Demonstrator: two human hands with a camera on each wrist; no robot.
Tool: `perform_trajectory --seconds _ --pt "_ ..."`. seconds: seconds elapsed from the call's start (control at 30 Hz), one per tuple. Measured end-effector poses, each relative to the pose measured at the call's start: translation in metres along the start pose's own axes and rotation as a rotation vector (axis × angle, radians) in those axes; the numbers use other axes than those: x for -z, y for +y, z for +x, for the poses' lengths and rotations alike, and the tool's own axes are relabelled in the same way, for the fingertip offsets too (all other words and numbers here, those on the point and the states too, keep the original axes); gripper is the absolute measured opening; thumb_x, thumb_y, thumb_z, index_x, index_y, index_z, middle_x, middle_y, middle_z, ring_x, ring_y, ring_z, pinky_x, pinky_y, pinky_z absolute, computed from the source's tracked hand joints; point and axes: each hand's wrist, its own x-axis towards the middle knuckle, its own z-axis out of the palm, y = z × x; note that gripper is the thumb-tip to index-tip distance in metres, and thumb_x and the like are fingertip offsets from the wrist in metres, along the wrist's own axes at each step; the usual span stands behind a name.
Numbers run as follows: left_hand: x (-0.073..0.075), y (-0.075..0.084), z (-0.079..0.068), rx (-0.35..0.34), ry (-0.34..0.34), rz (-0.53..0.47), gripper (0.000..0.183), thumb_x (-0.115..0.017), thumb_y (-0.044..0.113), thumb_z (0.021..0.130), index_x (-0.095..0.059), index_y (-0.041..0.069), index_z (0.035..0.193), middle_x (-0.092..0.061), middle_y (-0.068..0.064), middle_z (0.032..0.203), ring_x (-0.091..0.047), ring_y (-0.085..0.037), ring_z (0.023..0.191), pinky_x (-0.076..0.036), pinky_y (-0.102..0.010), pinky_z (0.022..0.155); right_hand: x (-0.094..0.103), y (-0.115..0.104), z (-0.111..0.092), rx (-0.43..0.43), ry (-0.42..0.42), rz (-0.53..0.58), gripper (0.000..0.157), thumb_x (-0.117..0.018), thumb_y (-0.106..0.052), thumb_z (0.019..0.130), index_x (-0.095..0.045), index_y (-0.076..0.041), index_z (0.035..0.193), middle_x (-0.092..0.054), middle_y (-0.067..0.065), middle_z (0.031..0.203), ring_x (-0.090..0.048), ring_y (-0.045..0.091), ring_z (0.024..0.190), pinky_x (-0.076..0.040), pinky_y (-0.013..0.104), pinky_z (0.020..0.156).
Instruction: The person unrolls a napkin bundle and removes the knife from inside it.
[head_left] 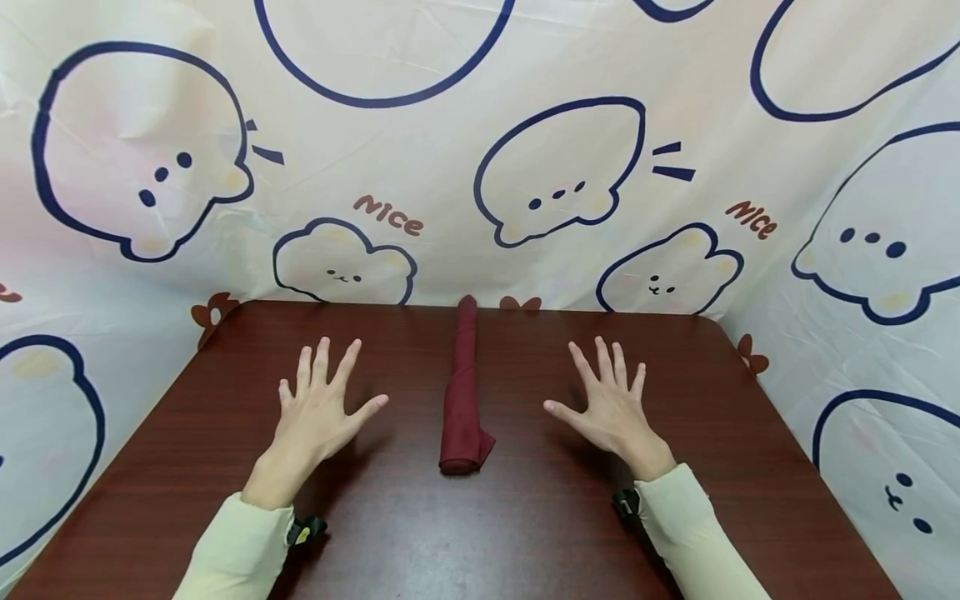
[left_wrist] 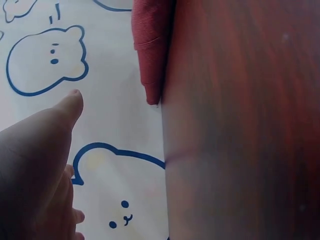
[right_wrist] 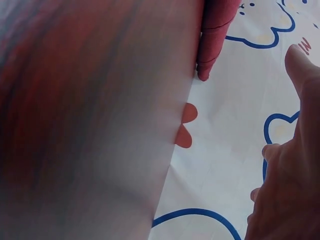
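A dark red cloth (head_left: 462, 392), rolled into a long tube, lies on the brown table between the two hands. Its far end reaches the table's back edge, and a small corner flap sticks out at the near right. My left hand (head_left: 315, 417) is held to the left of the roll, fingers spread and straight, touching nothing. On the other side my right hand (head_left: 613, 408) hovers likewise with spread fingers. Both wrist views show part of the rolled cloth (left_wrist: 150, 45) beyond the thumb, apart from the left hand (left_wrist: 40, 150) and the right hand (right_wrist: 287, 165).
The wood-grain table (head_left: 600, 533) has rounded far corners. A white curtain (head_left: 442, 158) with blue cartoon outlines stands right behind it and along both sides. Each wrist wears a black strap (head_left: 306, 530) by a pale sleeve cuff (head_left: 243, 533).
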Motion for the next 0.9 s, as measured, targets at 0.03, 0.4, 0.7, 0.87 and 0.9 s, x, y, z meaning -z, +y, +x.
perform_trajectory --seconds 0.03,0.4,0.7,0.87,0.9 --pt "-0.001 0.000 0.000 -0.001 -0.002 0.000 0.097 -0.055 0.073 0.090 -0.008 0.031 0.164 -0.004 -0.025 0.169 -0.001 -0.052 0.153 -0.010 -0.086 0.107 -0.001 0.001 0.000 0.002 -0.002 0.004 0.103 -0.056 -0.080 0.083 -0.010 -0.035 0.163 0.002 0.015 0.172 0.010 0.042 0.157 0.011 0.076 0.115" --pt "-0.007 0.002 0.004 -0.067 0.013 0.000 0.092 -0.055 0.069 0.092 -0.014 0.029 0.164 -0.012 -0.025 0.167 -0.009 -0.050 0.153 -0.017 -0.078 0.112 0.001 0.004 0.004 0.047 -0.054 0.027 0.099 -0.056 -0.077 0.085 -0.014 -0.032 0.163 -0.003 0.015 0.172 0.002 0.044 0.157 0.004 0.074 0.118" --pt "-0.009 0.010 0.009 -0.137 0.019 -0.005 0.087 -0.056 0.065 0.094 -0.019 0.028 0.163 -0.017 -0.023 0.167 -0.015 -0.048 0.153 -0.023 -0.073 0.114 0.005 0.002 0.006 0.076 -0.146 0.094 0.097 -0.058 -0.072 0.087 -0.017 -0.029 0.163 -0.009 0.015 0.171 -0.004 0.043 0.157 -0.003 0.073 0.119" --pt "-0.012 0.013 0.012 -0.149 -0.010 -0.010 0.085 -0.056 0.064 0.095 -0.020 0.026 0.163 -0.019 -0.022 0.167 -0.017 -0.047 0.153 -0.026 -0.073 0.114 0.004 -0.001 0.006 0.098 -0.192 0.102 0.096 -0.059 -0.071 0.088 -0.018 -0.028 0.163 -0.014 0.017 0.170 -0.008 0.043 0.157 -0.011 0.073 0.119" --pt "-0.013 0.014 0.013 -0.151 -0.021 -0.015 0.085 -0.056 0.063 0.095 -0.020 0.026 0.163 -0.019 -0.022 0.167 -0.017 -0.047 0.153 -0.026 -0.073 0.114 0.004 -0.001 0.006 0.102 -0.199 0.104 0.096 -0.059 -0.070 0.088 -0.019 -0.027 0.163 -0.015 0.017 0.170 -0.009 0.044 0.156 -0.012 0.073 0.119"
